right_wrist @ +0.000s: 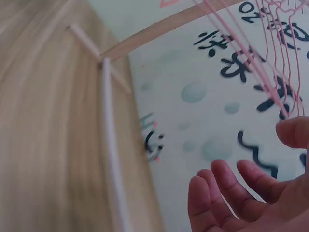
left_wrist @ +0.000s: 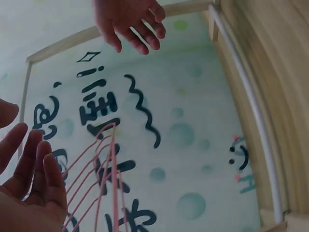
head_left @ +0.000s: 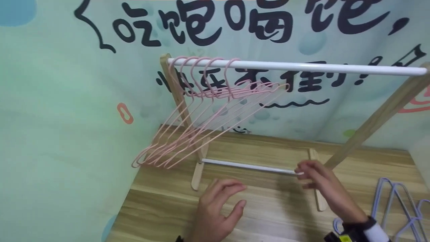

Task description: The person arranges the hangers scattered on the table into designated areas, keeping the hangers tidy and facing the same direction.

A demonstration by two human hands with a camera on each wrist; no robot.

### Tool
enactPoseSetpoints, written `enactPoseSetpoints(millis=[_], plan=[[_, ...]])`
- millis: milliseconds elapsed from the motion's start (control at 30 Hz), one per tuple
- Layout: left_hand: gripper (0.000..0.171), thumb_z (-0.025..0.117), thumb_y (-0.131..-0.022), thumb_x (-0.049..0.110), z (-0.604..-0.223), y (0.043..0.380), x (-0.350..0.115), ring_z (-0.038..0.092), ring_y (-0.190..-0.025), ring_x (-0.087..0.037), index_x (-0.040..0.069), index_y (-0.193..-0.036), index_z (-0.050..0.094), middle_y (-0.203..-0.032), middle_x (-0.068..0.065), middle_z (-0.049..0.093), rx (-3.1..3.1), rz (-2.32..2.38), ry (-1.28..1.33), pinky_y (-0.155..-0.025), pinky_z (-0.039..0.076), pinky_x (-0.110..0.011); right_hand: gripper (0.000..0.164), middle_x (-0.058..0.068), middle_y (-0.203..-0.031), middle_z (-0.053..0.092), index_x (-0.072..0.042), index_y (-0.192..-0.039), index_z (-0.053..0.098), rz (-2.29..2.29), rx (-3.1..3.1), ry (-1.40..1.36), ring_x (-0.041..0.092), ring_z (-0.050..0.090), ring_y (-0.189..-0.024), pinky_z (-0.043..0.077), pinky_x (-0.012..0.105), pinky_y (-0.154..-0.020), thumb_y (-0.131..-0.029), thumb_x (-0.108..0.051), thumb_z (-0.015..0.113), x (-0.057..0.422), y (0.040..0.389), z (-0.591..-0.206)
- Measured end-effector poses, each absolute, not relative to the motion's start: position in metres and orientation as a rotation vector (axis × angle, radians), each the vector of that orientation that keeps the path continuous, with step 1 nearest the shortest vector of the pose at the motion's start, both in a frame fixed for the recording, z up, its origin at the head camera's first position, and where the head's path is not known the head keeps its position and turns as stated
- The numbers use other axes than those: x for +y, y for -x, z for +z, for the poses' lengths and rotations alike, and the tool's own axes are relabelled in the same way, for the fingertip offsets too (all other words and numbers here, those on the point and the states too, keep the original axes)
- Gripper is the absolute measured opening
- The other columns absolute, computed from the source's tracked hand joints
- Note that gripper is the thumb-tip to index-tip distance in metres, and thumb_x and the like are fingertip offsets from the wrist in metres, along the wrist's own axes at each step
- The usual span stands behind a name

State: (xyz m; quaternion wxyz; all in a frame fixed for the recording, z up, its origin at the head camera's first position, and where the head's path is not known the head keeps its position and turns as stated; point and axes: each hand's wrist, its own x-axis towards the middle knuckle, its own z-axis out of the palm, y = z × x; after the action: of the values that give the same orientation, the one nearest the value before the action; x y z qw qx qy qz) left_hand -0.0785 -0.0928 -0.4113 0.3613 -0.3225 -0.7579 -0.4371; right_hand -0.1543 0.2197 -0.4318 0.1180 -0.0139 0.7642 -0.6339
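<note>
Several pink clothes hangers point(head_left: 205, 92) hang by their hooks from the white top rail point(head_left: 295, 66) of a small wooden rack, bunched at its left end. Low in the head view my left hand point(head_left: 216, 210) is held over the table with fingers loosely bent and thumb apart, holding nothing. To its right, my right hand point(head_left: 319, 178) hovers in front of the rack's right foot, also without anything in it. The right wrist view shows that hand point(right_wrist: 246, 205) with fingers spread and relaxed, apart from the hangers point(right_wrist: 270, 72).
Purple hangers point(head_left: 396, 208) lie on the wooden table point(head_left: 161, 198) at the right, beside my right forearm. A lower white bar point(head_left: 248, 165) joins the rack's feet. Slanted wooden posts point(head_left: 379, 117) stand at both ends. Behind is a pale green printed wall point(head_left: 67, 134).
</note>
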Motion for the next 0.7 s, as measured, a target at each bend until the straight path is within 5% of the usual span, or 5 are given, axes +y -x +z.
enactPoseSetpoints(millis=[433,700], plan=[[0.04,0.077,-0.083,0.013,-0.485,0.076,-0.061,0.058,-0.109,-0.01,0.023,-0.12,0.066,-0.117,0.007,0.062,-2.28,-1.283,0.678,-0.092,0.049,-0.027,0.053,0.013,-0.126,0.057,0.001,-0.134,0.045,-1.755,2.303,-0.355,0.018,0.057,-0.108,0.052,0.037,-0.088,-0.104,-0.043,0.044,0.274,0.098,-0.491],[0.036,0.075,-0.083,0.023,-0.507,0.073,-0.052,0.057,-0.111,-0.014,0.018,-0.118,0.067,-0.12,0.007,0.061,-2.55,-1.139,0.489,-0.092,0.049,-0.036,0.046,0.008,-0.116,0.064,0.0,-0.129,0.049,-1.766,2.293,-0.547,0.016,0.06,-0.101,0.052,0.033,-0.082,-0.102,-0.036,0.052,0.287,0.075,-0.508]])
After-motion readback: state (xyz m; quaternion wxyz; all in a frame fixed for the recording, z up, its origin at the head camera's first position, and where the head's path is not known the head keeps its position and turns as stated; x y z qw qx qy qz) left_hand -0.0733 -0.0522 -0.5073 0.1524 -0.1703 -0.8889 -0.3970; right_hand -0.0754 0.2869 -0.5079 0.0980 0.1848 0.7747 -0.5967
